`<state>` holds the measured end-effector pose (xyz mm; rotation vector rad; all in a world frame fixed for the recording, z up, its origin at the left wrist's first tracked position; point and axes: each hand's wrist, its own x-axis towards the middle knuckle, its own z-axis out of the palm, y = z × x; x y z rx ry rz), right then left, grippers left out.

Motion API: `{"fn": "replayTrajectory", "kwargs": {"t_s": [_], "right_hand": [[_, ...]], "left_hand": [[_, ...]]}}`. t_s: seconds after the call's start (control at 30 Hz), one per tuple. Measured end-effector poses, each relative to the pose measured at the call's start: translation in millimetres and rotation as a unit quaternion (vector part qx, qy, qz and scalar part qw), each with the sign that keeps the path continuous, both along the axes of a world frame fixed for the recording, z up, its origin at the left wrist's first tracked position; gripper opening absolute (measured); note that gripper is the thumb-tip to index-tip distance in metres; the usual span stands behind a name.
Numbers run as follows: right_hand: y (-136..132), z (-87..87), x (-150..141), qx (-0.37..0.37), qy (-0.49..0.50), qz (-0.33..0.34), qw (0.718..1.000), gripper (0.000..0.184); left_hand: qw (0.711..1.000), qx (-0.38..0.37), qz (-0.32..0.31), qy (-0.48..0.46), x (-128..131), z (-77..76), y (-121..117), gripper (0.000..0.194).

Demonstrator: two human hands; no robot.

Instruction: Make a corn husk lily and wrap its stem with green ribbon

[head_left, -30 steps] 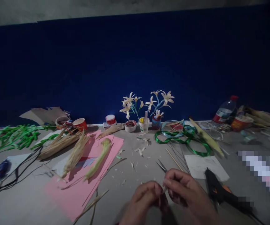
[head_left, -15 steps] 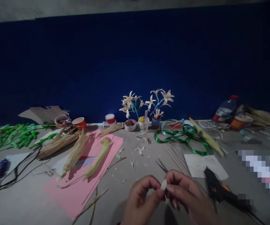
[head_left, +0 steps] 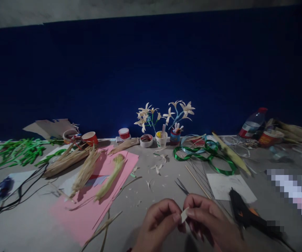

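Low in the head view, my left hand (head_left: 163,217) and my right hand (head_left: 208,217) meet over the grey table. Between them is a small pale piece of corn husk (head_left: 184,214), cut like a petal. The left thumb and forefinger pinch its left side, and the right thumb and forefinger pinch its upper right end. My other fingers curl inward and are partly hidden. Just beyond the right hand lie scissors (head_left: 181,186), blades pointing away, handles out of sight. Small husk scraps (head_left: 157,169) are scattered in front of the hands.
Pink paper (head_left: 74,220) bears dried corn husks (head_left: 86,173) on the left. A glue gun (head_left: 245,211) lies right of my hands, near white paper (head_left: 231,187). Green ribbon (head_left: 223,171) coils behind. Husk flowers (head_left: 186,109) stand in small cups at the blue backdrop.
The husk piece has turned from nearly upright to a slant, showing a broader face. Both hands stay close together and keep their pinch. The whole view has shifted slightly.
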<state>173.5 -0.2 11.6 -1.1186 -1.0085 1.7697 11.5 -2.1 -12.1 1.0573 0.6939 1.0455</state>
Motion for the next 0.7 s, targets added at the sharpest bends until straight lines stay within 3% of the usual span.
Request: {"fn": "replayTrajectory", "kwargs": {"t_s": [0.37, 0.7], "right_hand": [[-3, 2.9, -2, 0.062, -0.033, 0.003, 0.998, 0.025], [-3, -7.5, 1, 0.024, -0.017, 0.024, 0.999, 0.03]], "left_hand": [[0.997, 0.035, 0.023, 0.062, -3, -3.3, 4, 0.02], [0.999, -0.048, -0.017, -0.019, -2, -0.9, 3, 0.014]]}}
